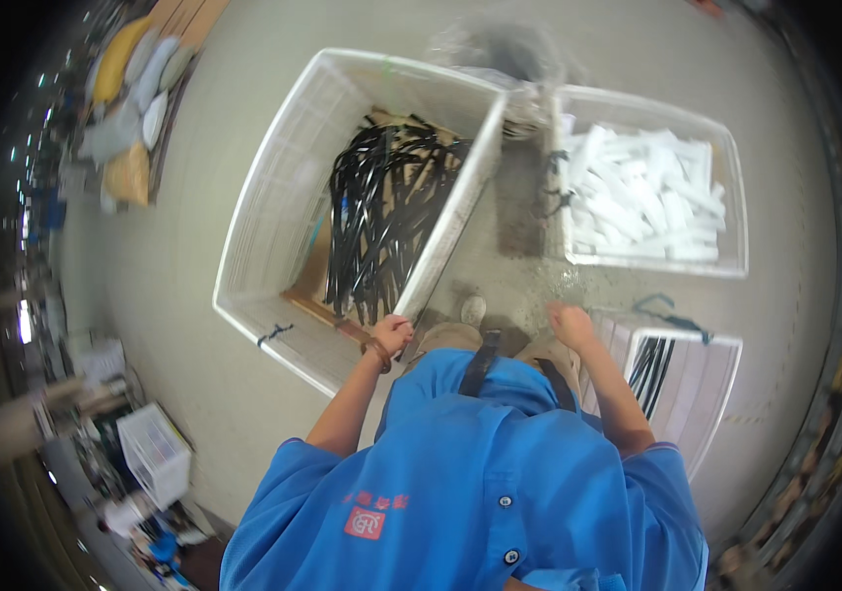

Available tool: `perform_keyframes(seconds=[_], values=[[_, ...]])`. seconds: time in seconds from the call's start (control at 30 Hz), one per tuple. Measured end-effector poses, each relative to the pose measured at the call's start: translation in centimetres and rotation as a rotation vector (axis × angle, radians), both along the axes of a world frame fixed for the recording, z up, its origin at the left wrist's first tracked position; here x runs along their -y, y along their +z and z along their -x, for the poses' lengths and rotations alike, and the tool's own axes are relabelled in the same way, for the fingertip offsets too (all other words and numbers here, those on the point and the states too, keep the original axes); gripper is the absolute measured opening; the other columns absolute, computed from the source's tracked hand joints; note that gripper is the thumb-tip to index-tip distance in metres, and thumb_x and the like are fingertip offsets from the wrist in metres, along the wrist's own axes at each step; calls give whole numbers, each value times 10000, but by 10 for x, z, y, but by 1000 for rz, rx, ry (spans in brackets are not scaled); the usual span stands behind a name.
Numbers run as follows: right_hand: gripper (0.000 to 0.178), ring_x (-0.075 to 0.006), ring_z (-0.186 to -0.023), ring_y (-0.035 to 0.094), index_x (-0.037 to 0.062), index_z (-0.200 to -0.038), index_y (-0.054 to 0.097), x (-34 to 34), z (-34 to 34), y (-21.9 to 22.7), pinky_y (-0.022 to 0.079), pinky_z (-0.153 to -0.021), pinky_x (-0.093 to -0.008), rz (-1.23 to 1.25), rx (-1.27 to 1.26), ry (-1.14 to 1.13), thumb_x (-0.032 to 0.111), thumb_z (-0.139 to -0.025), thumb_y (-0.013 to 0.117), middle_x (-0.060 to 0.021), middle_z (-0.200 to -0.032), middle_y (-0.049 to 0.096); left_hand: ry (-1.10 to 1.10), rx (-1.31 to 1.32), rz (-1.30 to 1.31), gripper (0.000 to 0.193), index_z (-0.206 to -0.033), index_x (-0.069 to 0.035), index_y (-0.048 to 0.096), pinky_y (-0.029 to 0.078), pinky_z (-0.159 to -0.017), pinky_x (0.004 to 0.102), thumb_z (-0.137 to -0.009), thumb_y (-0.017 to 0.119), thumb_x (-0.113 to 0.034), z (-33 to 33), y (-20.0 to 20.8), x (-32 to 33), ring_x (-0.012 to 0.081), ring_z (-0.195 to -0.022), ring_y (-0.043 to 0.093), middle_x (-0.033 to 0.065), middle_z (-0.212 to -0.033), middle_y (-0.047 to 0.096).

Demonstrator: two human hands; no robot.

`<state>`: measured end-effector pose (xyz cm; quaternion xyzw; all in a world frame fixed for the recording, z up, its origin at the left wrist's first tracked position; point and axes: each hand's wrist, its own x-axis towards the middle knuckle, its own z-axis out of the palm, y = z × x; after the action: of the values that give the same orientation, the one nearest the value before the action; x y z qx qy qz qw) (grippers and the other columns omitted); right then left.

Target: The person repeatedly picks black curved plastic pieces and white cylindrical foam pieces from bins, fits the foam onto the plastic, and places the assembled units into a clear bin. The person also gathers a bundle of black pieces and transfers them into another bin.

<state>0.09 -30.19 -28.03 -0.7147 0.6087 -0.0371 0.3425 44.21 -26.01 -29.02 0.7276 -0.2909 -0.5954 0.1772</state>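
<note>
My left hand (391,335), with a brown bracelet (374,350) at its wrist, is at the near corner of a large white crate (445,231). Its fingers are curled, with nothing visible in them; whether it touches the rim I cannot tell. Long glossy black strips (381,207) lie heaped inside that crate over brown cardboard. My right hand (569,323) hangs apart, slightly blurred and loosely closed, with nothing seen in it. It is nearest to a smaller white crate (707,379) holding thin black strips (650,372).
A white crate (731,212) full of short white pieces (642,197) stands ahead to the right. Clear plastic wrap (505,54) lies between the crates' far ends. Sacks (145,74) are stacked far left. A white basket (157,453) sits at lower left. My shoe (473,311) is between the crates.
</note>
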Motion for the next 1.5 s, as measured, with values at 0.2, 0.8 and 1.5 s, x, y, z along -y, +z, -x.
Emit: perform_keyframes(seconds=[0.2,0.8,1.5], values=[[276,-401,-875,659,139,-1107,689,168,-171,15,531,-783,-497,105,182,275,134,-862,562,-193,-923,698,264,68,-170,224,-1101,-27,617,524,-577,288,-918,614,-156,-51,-13,-46,155,-720,676,77,-898,700],[199,-330,-1009,625,68,-990,664,307,-379,-202,506,-855,-423,-197,3,753,94,-803,602,-137,-1057,654,1034,-301,-150,218,-1129,-59,606,551,-719,315,-977,608,-215,-45,-127,66,166,-872,689,93,-1044,714],[661,-311,-1373,445,119,-1392,553,503,-689,-524,250,-1147,-481,-96,-847,1237,583,-978,333,-131,-1492,462,1951,-1059,13,898,-1431,-92,384,326,-1128,446,-774,789,-551,-33,-511,279,257,-1281,449,111,-1398,456]])
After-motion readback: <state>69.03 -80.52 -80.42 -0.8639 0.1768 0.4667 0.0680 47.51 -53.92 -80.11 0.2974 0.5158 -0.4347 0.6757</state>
